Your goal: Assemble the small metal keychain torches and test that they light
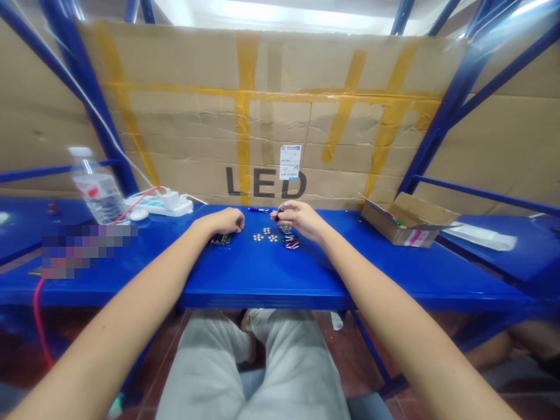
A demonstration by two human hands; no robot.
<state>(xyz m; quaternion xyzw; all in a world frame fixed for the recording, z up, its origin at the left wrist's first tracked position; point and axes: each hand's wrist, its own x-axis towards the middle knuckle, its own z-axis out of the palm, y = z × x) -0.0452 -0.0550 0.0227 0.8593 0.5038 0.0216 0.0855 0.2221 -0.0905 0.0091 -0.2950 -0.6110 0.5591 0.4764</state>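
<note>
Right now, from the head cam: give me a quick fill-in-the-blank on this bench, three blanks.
1. The big letters on the cardboard sheet read ____.
2. The small silver discs lie between the left hand and the ____ hand.
3. The open cardboard box sits on the ____ workbench.

Missing: LED; right; blue

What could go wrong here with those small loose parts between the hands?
1. The small silver round parts lie loose on the blue table; either hand could likely scatter them.
2. The right hand pinches a small dark piece above them; dropped, it may bounce off.
3. The water bottle stands beside the power strip: possible spill hazard.
</note>
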